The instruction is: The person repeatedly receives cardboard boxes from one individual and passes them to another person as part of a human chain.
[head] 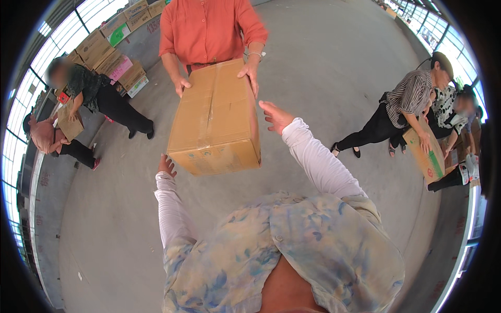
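Observation:
Straight ahead is a taped cardboard box [213,113], held up at its far end by a person in a red shirt [207,31] with one hand on each side. My left hand [166,166] is raised beside the box's near left corner, fingers apart. On the other side my right hand [276,116] reaches towards the box's right face, also with fingers spread. A small gap shows between that hand and the cardboard. Whether my left fingertips touch the box I cannot tell. Both my forearms are in white sleeves.
At left, two people handle a smaller carton [71,120] near stacked cardboard boxes [94,49] along a low wall. To the right, several people stand around a long carton [424,150] with a green patch. Concrete floor [321,51] stretches between the groups. Another low wall [454,234] runs along the right.

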The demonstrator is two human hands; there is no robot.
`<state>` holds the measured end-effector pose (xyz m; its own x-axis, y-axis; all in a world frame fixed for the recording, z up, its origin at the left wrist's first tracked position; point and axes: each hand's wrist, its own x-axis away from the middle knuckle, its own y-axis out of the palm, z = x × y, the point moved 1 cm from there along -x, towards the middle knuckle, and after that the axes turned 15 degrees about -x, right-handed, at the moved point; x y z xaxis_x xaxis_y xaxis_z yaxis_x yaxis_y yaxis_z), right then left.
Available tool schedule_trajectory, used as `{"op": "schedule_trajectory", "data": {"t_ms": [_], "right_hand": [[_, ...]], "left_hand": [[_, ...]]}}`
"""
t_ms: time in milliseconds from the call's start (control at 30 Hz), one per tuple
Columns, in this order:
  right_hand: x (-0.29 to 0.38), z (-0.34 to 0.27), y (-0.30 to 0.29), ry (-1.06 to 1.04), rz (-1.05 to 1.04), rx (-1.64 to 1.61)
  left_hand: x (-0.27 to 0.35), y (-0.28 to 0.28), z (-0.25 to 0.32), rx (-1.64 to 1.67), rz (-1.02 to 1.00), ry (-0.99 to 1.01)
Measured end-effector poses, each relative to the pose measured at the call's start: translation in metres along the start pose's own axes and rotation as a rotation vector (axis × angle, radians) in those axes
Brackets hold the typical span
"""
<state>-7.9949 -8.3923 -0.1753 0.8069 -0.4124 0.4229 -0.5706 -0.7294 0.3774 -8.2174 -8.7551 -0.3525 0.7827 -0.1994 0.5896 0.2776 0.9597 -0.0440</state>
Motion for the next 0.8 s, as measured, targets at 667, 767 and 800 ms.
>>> {"op": "schedule_trajectory", "data": {"t_ms": [667,767,800], "right_hand": [[-0.014,0.059,-0.047,-0.292,-0.055,0.14],[-0.001,0.07,-0.088,-0.279,0.023,0.188],[0.009,0.071,-0.1,-0.276,0.034,0.194]], "left_hand": [[0.114,0.129,0.015,0.176,-0.676,0.234],[0.122,0.154,-0.007,0.159,-0.732,0.184],[0.111,0.161,-0.022,0.159,-0.753,0.173]]}}
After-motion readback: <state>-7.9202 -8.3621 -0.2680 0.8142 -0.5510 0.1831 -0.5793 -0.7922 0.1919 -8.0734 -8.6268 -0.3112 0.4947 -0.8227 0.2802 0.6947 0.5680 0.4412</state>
